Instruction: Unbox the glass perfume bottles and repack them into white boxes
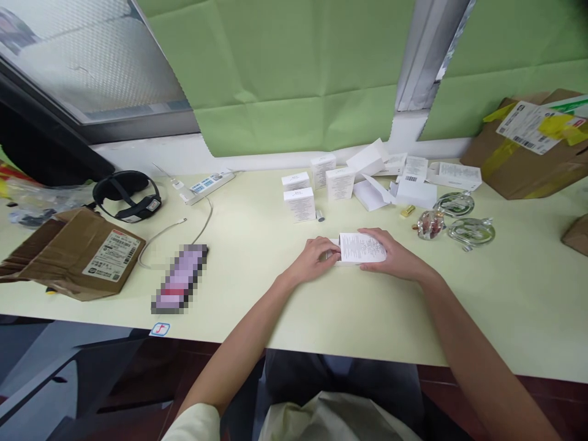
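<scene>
A small white box (362,248) with printed text on its upper face lies on the pale table (285,294) in front of me. My left hand (313,257) grips its left end with curled fingers. My right hand (394,253) lies over its right side, fingers wrapped round the edge. Both hands rest on the tabletop.
Several white boxes (340,181), some opened, stand behind the hands. Glass ornaments (459,220) and a small gold piece (407,211) lie at right. Brown cartons (528,147) sit far right and left (78,251). A phone (180,278), cable, power strip (206,185) and black headband (126,195) are at left.
</scene>
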A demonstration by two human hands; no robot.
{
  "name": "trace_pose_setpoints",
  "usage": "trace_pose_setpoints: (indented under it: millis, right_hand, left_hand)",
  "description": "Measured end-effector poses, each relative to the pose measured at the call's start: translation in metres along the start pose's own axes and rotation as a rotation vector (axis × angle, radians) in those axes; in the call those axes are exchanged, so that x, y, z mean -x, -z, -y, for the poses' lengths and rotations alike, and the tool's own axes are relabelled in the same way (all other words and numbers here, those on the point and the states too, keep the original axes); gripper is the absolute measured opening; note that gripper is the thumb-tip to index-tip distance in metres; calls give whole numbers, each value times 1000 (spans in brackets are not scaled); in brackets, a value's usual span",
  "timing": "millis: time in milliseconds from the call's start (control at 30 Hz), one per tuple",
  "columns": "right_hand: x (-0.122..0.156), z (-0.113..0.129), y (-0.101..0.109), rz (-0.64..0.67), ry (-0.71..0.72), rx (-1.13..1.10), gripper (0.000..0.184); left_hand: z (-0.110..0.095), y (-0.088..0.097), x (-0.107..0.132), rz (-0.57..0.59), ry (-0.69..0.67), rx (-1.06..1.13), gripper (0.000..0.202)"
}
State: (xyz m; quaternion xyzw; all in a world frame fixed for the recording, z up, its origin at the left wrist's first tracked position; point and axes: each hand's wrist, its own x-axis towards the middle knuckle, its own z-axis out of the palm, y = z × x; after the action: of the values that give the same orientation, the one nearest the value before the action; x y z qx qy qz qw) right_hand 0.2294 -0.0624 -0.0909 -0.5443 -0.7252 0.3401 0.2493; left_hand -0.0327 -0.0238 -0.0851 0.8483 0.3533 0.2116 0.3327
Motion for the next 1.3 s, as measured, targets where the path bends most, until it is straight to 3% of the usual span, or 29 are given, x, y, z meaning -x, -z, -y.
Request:
trace_pose_setpoints:
  millis: [267, 533, 733, 967, 1300]
  right_hand:
    - [0, 2, 0, 1, -11, 3, 85]
    - [1, 3, 1, 4, -21, -5, 86]
    - [1, 3, 1, 14, -30, -8, 86]
    - [3, 4, 4, 42, -29, -5, 88]
    - [3, 0, 5, 52, -34, 14, 91]
  left_hand:
    - [1, 0, 3, 31, -8, -100, 38]
    - [6, 0, 5, 19, -51, -172, 42]
    - [4, 4, 4, 34, 23, -140, 60]
    - [5, 10, 6, 106, 8, -122, 80]
    - [-2, 19, 7, 88, 19, -114, 85]
